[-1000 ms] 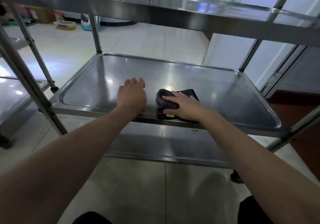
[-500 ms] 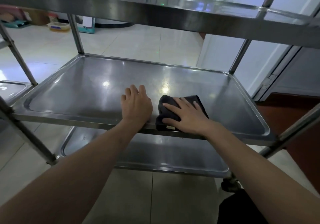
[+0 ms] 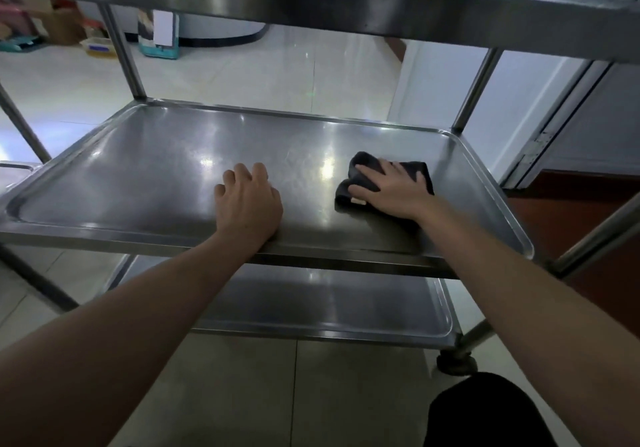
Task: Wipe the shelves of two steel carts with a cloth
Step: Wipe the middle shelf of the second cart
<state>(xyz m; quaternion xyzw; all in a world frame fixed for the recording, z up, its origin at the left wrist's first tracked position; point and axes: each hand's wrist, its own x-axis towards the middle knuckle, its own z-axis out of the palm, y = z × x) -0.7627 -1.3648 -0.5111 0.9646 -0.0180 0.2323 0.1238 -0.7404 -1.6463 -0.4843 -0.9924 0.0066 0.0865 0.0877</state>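
Lying flat at about 3 o'clock on the middle shelf [image 3: 145, 169], the dark cloth [image 3: 360, 173] is pressed by the right hand [image 3: 391, 188] with straight fingers, while the near edge is touched by the left hand [image 3: 247, 204], loosely bent, at 6 o'clock.

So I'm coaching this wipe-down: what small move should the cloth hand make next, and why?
Probably slide the cloth on toward the shelf's right rim. The right hand presses it flat there, the left hand braces the front edge, and that corner lies just beyond it.
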